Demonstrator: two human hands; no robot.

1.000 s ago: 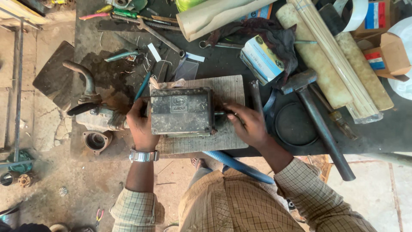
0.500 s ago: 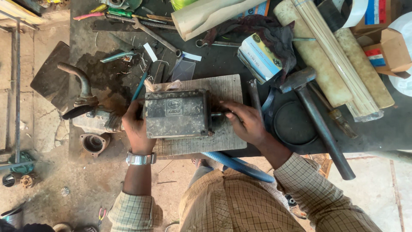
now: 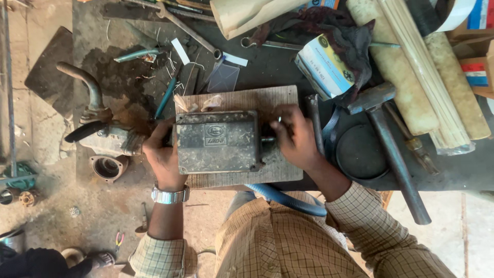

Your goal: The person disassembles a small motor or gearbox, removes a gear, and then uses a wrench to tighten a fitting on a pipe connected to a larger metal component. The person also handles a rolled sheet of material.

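Both hands unmoved, left hand point(image 3: 163, 154) fingers clasping metal box point(image 3: 217, 141), right hand point(image 3: 294, 136) pinching its shaft point(image 3: 267, 139)

Under my left hand point(image 3: 163, 157) and right hand point(image 3: 294, 136) the box point(image 3: 216, 141) is matt, pitted grey metal, grimy. It sits on a rough, pale wooden board point(image 3: 278, 98). Near the bench's right edge the hammer point(image 3: 391, 149) is dull dark metal. The bench top point(image 3: 267, 67) looks black, stained. My wristwatch point(image 3: 169, 195) is shiny metal.
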